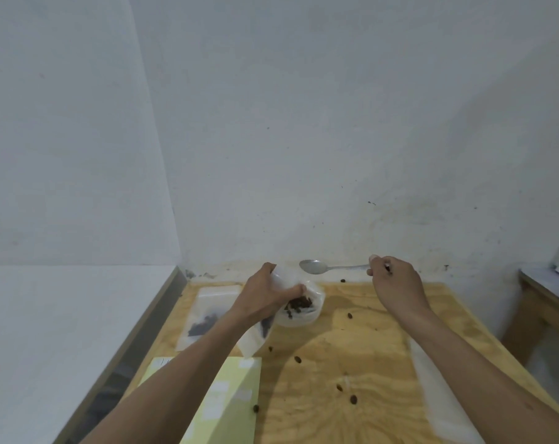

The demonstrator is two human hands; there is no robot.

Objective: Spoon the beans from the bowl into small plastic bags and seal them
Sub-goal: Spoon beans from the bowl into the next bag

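Observation:
A clear plastic bowl [304, 318] with dark beans [299, 304] stands at the far middle of the wooden table [352, 354]. My left hand [265, 296] grips a small clear plastic bag [255, 339] beside and partly over the bowl; some beans show in the bag's lower part. My right hand [393, 280] holds a metal spoon [316, 267] by its handle, level above the table's far edge. The spoon's bowl looks empty and points left, just above the plastic bowl.
A filled bag [207, 312] lies flat at the far left. A yellow-green sheet [227, 402] lies near left, more clear plastic [441, 398] under my right forearm. Several loose beans [353, 399] are scattered on the wood. The wall stands right behind the table.

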